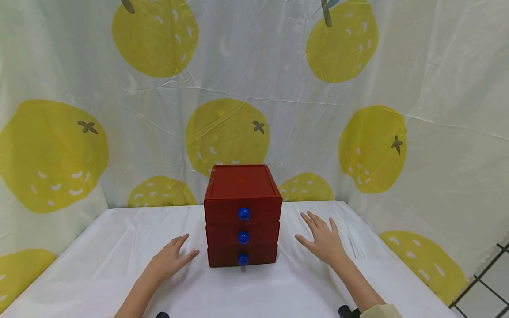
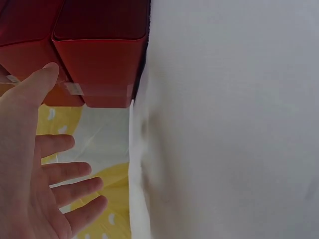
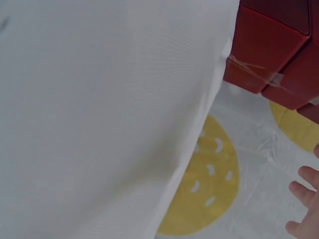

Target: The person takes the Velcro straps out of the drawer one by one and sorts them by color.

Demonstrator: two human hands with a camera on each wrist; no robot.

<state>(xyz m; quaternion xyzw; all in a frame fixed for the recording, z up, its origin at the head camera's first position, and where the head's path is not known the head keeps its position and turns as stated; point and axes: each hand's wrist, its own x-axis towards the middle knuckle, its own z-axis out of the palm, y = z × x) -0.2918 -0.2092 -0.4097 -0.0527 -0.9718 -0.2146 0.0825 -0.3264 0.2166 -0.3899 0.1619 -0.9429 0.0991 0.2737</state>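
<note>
A dark red drawer box [image 1: 243, 212] stands on the white-covered table, its three stacked drawers closed and facing me. Each drawer front has a round blue knob [image 1: 244, 213] at its middle. To the left of the box, my left hand [image 1: 169, 260] hovers apart from it with thumb and fingers spread. My right hand [image 1: 324, 238] is held off to the right side, fingers fanned out and holding nothing. In the left wrist view the side of the red box [image 2: 99, 64] shows beyond the thumb. Only some fingertips of the right hand [image 3: 306, 199] appear in the right wrist view.
White cloth [image 1: 119, 247] covers the table. Behind it hangs a pale curtain [image 1: 286, 123] printed with large yellow fruits. Strips of clear tape [image 3: 254, 69] run along the box's side. A dark grid on white [image 1: 485, 282] shows at the lower right.
</note>
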